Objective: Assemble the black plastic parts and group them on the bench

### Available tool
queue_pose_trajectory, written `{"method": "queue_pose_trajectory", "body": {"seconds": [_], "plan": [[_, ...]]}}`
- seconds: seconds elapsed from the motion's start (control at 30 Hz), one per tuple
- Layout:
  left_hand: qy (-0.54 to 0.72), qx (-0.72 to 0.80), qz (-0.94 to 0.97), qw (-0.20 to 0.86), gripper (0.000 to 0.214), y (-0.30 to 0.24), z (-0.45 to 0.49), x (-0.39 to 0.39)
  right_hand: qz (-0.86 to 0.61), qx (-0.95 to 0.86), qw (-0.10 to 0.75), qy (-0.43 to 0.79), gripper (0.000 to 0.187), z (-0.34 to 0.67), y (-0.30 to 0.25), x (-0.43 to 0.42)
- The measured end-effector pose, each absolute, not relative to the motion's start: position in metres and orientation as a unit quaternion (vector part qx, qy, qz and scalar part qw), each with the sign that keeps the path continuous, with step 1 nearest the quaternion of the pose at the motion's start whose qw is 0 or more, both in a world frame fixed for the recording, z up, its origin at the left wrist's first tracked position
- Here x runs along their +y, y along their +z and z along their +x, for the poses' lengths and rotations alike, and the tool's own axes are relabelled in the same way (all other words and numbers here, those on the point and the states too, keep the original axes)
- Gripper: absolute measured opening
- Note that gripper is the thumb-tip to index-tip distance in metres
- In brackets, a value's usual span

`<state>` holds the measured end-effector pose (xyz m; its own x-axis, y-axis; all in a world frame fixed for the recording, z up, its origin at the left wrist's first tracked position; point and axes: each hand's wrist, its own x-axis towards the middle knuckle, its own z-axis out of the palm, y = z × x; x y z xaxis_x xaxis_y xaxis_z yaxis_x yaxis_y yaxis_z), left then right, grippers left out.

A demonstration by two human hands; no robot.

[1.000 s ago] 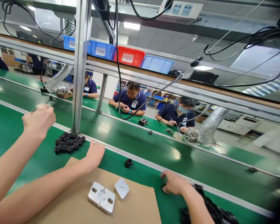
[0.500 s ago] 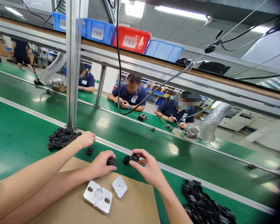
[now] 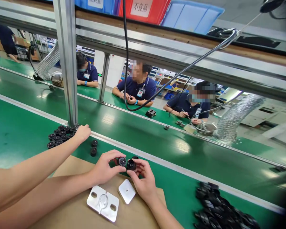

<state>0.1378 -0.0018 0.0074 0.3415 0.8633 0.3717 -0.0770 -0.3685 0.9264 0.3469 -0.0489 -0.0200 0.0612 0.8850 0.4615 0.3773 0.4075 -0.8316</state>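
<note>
My left hand (image 3: 105, 170) pinches a small round black part (image 3: 122, 161) above the far edge of a cardboard sheet (image 3: 69, 210). My right hand (image 3: 144, 184) grips a second black part (image 3: 131, 164) and holds it right against the first. Just below my hands, two white metal plates lie on the cardboard: a larger one with holes (image 3: 103, 203) and a small square one (image 3: 126, 191). Another person's hand (image 3: 82, 133) reaches in from the left and rests beside a cluster of black parts (image 3: 59, 135).
Two loose black parts (image 3: 93, 147) lie on the green bench. A heap of black parts (image 3: 221, 210) sits at the lower right. An aluminium post (image 3: 68, 63) rises behind the cluster. Beyond the green conveyor belt (image 3: 157, 140), three people sit working; a black cable (image 3: 126, 63) hangs down.
My hands have come together, and the two black parts now meet. The other person's hand stays by the cluster, where a second loose part now lies. The view has tilted down.
</note>
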Motion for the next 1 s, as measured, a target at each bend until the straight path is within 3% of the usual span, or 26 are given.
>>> {"method": "queue_pose_trajectory", "body": {"seconds": [0.23,0.43,1.0], "plan": [[0.473,0.268,0.659,0.519,0.046,0.002,0.138,0.000,-0.471,-0.684,0.521,0.196,0.027,0.349,-0.011,-0.048],[0.463,0.286,0.668,0.508,0.031,0.004,0.137,0.002,-0.460,-0.715,0.500,0.166,0.028,0.349,-0.007,-0.051],[0.445,0.278,0.705,0.477,0.033,0.005,0.137,0.002,-0.424,-0.741,0.496,0.156,0.031,0.346,-0.007,-0.049]]}}
